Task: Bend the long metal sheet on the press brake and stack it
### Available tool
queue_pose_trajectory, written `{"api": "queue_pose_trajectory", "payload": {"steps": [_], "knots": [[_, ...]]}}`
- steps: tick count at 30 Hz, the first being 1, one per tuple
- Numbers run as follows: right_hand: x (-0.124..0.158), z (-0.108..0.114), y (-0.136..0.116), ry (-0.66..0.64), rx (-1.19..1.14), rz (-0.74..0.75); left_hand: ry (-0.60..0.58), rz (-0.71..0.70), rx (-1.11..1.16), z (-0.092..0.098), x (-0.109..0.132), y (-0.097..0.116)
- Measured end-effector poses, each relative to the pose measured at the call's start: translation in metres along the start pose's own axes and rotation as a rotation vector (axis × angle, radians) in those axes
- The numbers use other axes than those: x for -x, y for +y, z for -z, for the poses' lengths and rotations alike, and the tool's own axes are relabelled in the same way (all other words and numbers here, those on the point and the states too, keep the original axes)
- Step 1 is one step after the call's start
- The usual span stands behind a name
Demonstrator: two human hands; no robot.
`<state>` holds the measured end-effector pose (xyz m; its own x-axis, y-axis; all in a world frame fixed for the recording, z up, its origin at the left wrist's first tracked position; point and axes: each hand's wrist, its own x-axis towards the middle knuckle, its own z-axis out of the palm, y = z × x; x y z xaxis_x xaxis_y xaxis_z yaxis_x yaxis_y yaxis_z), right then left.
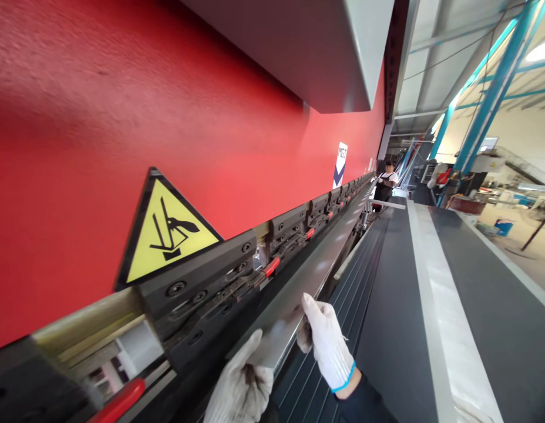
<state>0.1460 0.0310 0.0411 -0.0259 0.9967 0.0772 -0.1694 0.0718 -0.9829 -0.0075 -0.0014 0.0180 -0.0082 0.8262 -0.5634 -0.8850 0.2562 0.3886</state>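
Left grip (pixel 239 385) and right grip (pixel 326 343), both in white knit gloves, are closed on the bright metal flange (pixel 319 276) of a long sheet-metal panel (pixel 387 317). Right grip pinches the flange edge, with a blue glove cuff and dark sleeve showing at the wrist. Left grip is curled around the flange nearer the wearer.

The flange stands along the black tool clamps (pixel 272 267) of a red press brake (pixel 123 147), each clamp fitted with a red lever (pixel 271 267). The panel's dark grey ribbed face extends away from the machine, and a pale lengthwise stripe (pixel 444 329) marks its surface. A yellow triangular hazard sign (pixel 167 232) is fixed to the red body above the clamps, and a grey upper beam (pixel 299 53) overhangs them. At the far end, a co-worker (pixel 384 185) in a dark apron stands beside the panel. Blue steel columns (pixel 497 94) rise beyond.
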Motion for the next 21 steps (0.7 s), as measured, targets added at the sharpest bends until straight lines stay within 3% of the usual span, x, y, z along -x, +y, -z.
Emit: {"api": "queue_pose_trajectory", "payload": {"steps": [9,12,18,21], "knots": [[0.003,-0.006,-0.009,0.022,-0.053,-0.028,-0.088,0.099,-0.01,-0.007,0.008,0.007],[0.007,-0.004,-0.006,0.032,-0.067,-0.039,-0.076,0.068,-0.017,-0.003,0.008,0.005],[0.02,0.005,0.018,0.115,-0.139,-0.108,0.083,-0.038,-0.151,0.009,0.008,-0.01],[0.026,0.007,0.042,0.125,-0.147,-0.134,0.102,-0.051,-0.2,0.02,-0.001,-0.016]]}}
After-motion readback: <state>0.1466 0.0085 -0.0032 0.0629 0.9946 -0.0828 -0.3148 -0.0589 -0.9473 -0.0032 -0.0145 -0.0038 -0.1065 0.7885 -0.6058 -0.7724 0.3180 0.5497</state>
